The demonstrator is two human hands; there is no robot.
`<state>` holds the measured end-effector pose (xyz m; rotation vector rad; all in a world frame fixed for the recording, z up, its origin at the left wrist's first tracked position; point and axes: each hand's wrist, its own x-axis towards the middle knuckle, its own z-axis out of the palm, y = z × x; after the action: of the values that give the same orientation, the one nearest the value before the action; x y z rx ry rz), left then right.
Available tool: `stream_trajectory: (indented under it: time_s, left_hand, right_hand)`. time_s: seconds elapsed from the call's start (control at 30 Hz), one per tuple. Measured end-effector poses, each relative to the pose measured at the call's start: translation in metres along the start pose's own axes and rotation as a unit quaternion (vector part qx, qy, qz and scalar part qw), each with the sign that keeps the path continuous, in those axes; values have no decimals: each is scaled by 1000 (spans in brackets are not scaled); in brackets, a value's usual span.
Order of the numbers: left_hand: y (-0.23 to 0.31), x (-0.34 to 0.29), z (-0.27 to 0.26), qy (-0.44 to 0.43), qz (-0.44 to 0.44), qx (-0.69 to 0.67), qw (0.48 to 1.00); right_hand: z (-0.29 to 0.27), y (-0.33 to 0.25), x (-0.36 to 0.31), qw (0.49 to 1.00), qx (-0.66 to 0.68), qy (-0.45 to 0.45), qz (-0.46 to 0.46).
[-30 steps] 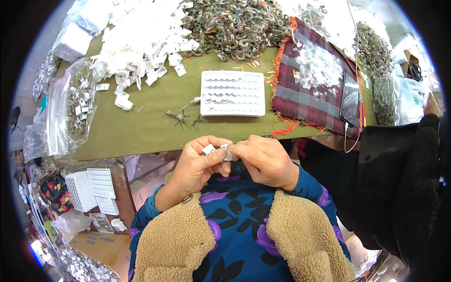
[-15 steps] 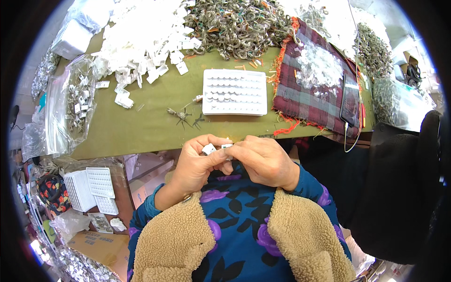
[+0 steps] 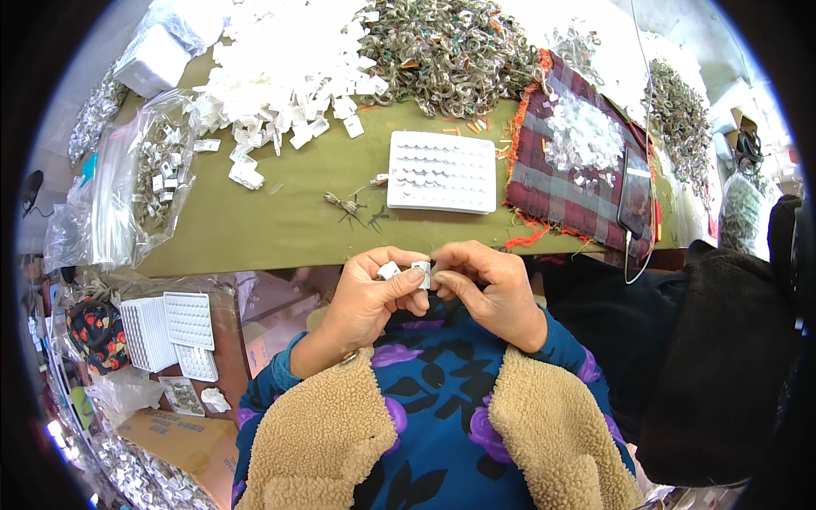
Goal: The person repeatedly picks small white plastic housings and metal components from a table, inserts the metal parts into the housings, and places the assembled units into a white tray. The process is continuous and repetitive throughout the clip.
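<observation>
Two white pieces (image 3: 422, 274) in left hand (image 3: 371, 293), one tray (image 3: 442, 207) beyond.

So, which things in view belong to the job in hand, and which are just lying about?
Probably the job:
two small white pieces in the left hand, the right hand beside them
similar loose white pieces
white tray before the hands

Probably just lying about:
phone
white cable
cardboard

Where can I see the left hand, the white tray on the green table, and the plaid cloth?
Left hand (image 3: 371, 291), head view: near the thumb's base.
White tray (image 3: 440, 207), head view: its near rim.
Plaid cloth (image 3: 551, 194), head view: a bare part.
</observation>
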<state>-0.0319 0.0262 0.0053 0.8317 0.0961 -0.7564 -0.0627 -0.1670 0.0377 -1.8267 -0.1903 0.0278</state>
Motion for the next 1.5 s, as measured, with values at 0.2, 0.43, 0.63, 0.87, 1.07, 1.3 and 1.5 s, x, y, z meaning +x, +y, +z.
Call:
stream_trajectory:
  time_s: [0.2,0.43,0.63,0.87,1.07,1.3,1.5]
  left_hand:
    - [-5,-4,-3,-8,5,-17,1000]
    - [-10,-4,0,-11,16,-4,1000]
    - [-1,-3,5,12,-13,5,1000]
    - [129,-22,-15,191,375,200,885]
    - [212,-19,-80,510,431,588,457]
    - [125,22,-86,467,276,670,508]
    - [90,24,-61,431,321,681,498]
  right_hand:
    - [5,-1,1,998,-61,10,-29]
    - [10,5,-1,999,47,6,1]
    - [13,20,2,994,104,24,-26]
    - [-18,25,6,991,79,102,-27]
    - [-30,32,13,993,35,104,-49]
    - [-25,30,30,992,21,118,-43]
    - [-10,18,41,994,-9,77,-78]
